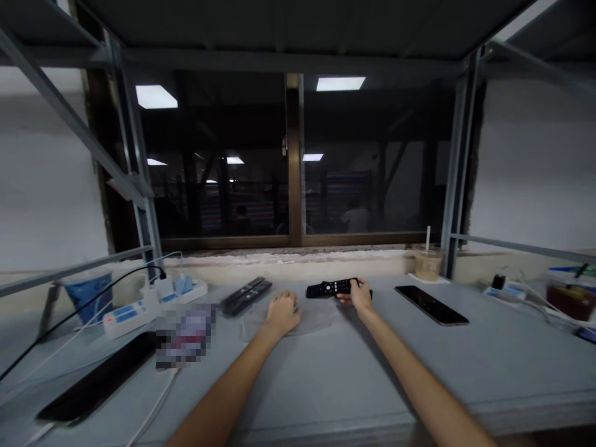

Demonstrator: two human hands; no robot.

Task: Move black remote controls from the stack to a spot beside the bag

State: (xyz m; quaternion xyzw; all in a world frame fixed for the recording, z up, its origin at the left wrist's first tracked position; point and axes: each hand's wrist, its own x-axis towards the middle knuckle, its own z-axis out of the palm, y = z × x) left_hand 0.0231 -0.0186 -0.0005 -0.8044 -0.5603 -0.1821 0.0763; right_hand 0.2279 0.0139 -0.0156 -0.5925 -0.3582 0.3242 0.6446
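My right hand (361,297) grips the right end of a black remote control (330,287), its buttons facing up. Another dark piece sticks out under that end, partly hidden by my fingers. Fingers curled, my left hand (283,313) is closed on a thin clear plastic bag (314,321) that spreads over the table to both sides of it. Just left of this hand lie black remote controls (246,297) side by side, blurred.
On the left are a white power strip (133,315) with cables, a black phone (100,375) and a pixelated object (189,335). A dark phone (431,304) and a drink cup with a straw (427,264) stand right. Metal posts (459,167) frame the grey table (321,388).
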